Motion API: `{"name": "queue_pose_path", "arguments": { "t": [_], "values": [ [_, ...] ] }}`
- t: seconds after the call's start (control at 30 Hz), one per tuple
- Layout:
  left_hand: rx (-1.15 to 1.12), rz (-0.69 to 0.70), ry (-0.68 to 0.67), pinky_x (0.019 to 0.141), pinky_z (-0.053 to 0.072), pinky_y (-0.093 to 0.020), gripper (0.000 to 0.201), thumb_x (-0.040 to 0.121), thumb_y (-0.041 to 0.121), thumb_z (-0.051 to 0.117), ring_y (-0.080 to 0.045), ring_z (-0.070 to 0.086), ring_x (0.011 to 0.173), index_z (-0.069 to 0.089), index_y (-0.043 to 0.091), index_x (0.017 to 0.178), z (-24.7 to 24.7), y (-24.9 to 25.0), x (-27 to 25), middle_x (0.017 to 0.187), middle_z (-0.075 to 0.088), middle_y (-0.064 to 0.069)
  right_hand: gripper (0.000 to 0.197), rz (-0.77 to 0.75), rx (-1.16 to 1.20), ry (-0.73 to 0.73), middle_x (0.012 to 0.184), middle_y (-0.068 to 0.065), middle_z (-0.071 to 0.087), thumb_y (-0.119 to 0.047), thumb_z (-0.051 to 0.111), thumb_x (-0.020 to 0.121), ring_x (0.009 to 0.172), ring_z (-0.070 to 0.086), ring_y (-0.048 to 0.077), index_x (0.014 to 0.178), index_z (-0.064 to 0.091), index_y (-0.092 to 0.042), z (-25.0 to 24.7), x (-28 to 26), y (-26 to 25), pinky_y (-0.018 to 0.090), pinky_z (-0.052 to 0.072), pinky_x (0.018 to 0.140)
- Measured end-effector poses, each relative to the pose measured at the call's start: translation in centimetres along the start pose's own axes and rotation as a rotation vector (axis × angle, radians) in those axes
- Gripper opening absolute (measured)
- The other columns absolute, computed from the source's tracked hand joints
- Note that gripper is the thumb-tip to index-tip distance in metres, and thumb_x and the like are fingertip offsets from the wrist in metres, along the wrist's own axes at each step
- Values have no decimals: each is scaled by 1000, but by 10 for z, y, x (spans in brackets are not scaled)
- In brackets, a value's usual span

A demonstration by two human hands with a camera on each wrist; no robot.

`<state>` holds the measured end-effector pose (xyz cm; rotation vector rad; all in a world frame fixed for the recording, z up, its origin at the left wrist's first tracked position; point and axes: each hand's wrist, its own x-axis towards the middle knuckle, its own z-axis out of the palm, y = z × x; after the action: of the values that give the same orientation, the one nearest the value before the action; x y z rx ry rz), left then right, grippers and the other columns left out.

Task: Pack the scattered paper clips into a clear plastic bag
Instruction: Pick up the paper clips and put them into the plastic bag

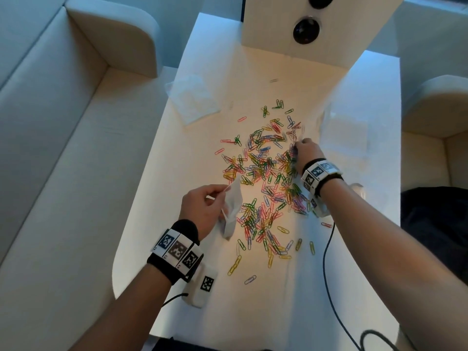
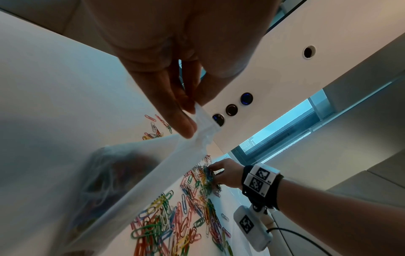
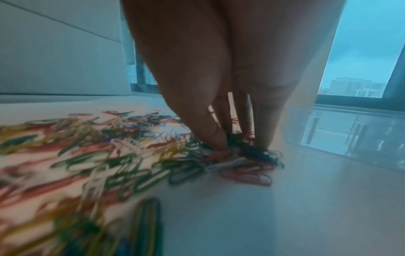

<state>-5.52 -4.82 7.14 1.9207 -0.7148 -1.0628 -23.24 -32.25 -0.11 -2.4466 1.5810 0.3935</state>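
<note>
Many coloured paper clips lie scattered over the middle of the white table. My left hand pinches the rim of a clear plastic bag at the pile's left edge. In the left wrist view the bag hangs from the left hand, with some clips showing dimly inside. My right hand is down on the right edge of the pile. Its thumb and fingers close round a bunch of clips.
Spare clear bags lie at the back left and the right of the table. A white box with round black holes stands at the far end. Pale sofas flank the table, and a black cable trails near the front right.
</note>
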Motion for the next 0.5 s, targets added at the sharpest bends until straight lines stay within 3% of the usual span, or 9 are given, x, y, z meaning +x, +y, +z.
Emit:
{"name": "queue_pose_path", "arguments": {
  "t": [0.13, 0.23, 0.33, 0.4, 0.5],
  "values": [
    [3, 9, -4, 74, 63, -41, 22, 94, 19, 63, -18, 72, 82, 74, 21, 113, 2, 3, -3, 95, 72, 4, 17, 14, 29, 110, 97, 14, 62, -5, 55, 91, 86, 63, 31, 97, 70, 2, 6, -10, 4, 38, 57, 81],
    [3, 17, -4, 73, 63, -42, 23, 94, 20, 64, -18, 72, 80, 73, 19, 114, 2, 4, -4, 94, 72, 3, 18, 127, 232, 96, 94, 13, 71, -3, 59, 89, 79, 67, 28, 96, 76, -4, -2, -15, 13, 35, 58, 81],
    [-1, 13, 0, 72, 63, -41, 23, 94, 21, 64, -17, 73, 77, 72, 18, 115, 2, 3, -5, 93, 72, 2, 14, 271, 577, 115, 93, 7, 74, -11, 73, 83, 78, 65, 17, 97, 77, -8, -7, -28, 24, 25, 53, 82],
    [-14, 7, 1, 72, 63, -39, 24, 94, 21, 64, -17, 73, 75, 72, 17, 116, 4, 4, -7, 93, 72, 1, 19, 374, 882, 69, 92, 4, 75, -17, 78, 80, 81, 69, 15, 97, 77, -11, -11, -44, 28, 26, 56, 82],
    [-22, -4, -3, 70, 63, -34, 24, 95, 17, 62, -17, 72, 70, 71, 15, 117, 10, 6, -8, 94, 70, -1, 22, 378, 1513, -50, 103, 16, 73, -6, 72, 83, 90, 72, 19, 104, 71, -1, -28, -75, 20, 27, 58, 84]
  ]
}}
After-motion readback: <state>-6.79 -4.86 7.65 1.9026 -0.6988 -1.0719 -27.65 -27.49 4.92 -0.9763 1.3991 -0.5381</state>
